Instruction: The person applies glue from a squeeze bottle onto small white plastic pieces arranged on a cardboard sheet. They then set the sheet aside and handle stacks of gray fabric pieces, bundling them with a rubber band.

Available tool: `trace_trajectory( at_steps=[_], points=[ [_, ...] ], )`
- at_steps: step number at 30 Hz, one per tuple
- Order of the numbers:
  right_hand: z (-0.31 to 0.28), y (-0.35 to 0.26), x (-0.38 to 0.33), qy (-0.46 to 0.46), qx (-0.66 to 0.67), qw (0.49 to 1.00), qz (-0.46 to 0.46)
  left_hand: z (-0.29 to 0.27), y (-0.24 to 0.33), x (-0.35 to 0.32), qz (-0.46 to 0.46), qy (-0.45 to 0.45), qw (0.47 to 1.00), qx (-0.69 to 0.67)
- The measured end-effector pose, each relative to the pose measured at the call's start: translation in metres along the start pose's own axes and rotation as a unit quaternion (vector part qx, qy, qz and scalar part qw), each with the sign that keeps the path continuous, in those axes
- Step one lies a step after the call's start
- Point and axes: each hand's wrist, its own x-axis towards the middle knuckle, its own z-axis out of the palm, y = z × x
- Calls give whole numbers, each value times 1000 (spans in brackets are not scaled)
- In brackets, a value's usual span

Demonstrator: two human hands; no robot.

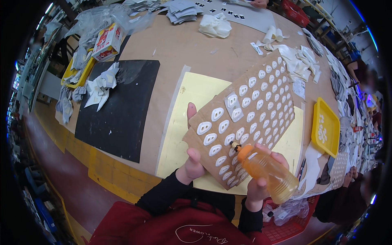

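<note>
A brown cardboard sheet [196,138] bears rows of small white oval pieces [223,126], each with two dark slots. My left hand [192,167] grips the sheet at its left edge, fingers showing on either side of the corner. The sheet is tilted over a pale yellow sheet [175,134] on the table. In my right hand [258,188] is a clear squeeze bottle [272,176] with an orange cap and amber liquid. Its narrow nozzle points down-left at the pieces near the sheet's middle; whether it touches one I cannot tell.
To the left lies a black mat [118,122] with grey scraps [102,86]. Beyond it are a yellow bin [87,67] and a box [108,43]. On the right stands a yellow tray [315,130] with white pieces. A red basket [286,232] is below the table edge; co-workers sit nearby.
</note>
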Motion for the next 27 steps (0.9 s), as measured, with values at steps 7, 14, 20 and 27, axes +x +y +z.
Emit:
trace_trajectory(
  at_steps=[7,14,20,27],
  points=[
    [-7,-10,-1,-104,-8,994,-19,5,4,5,4,-7,1000,16],
    [-3,-9,2,-68,3,997,-25,12,8,7,13,-11,999,34],
    [-6,-11,3,-108,-71,989,-67,14,9,8,13,-20,999,42],
    [-5,-18,0,-158,-143,975,-71,18,12,10,39,-10,998,55]
  ],
)
